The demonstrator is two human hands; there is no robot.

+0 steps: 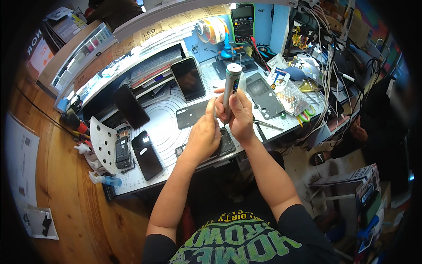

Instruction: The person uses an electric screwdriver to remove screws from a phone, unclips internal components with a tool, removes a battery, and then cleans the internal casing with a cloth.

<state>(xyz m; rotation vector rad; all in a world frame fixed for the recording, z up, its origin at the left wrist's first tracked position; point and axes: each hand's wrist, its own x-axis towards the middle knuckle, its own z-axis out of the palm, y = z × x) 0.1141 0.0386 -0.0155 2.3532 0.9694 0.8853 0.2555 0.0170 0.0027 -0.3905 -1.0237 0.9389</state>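
My right hand is wrapped round a silver electric screwdriver, held nearly upright with its white round end up. Close beside it, my left hand has its fingers curled in and its thumb raised; what they hold, if anything, is hidden. Under both hands lies an opened phone, its inner parts partly showing and the rest covered by my left hand and wrist. A dark phone back panel rests on the white mat just beyond my left hand. The screwdriver's tip cannot be made out.
A phone leans at the back, with two dark phones to the left. Another back panel and tweezers lie right. A multimeter stands behind. Tangled cables crowd the right side; a spray bottle sits left.
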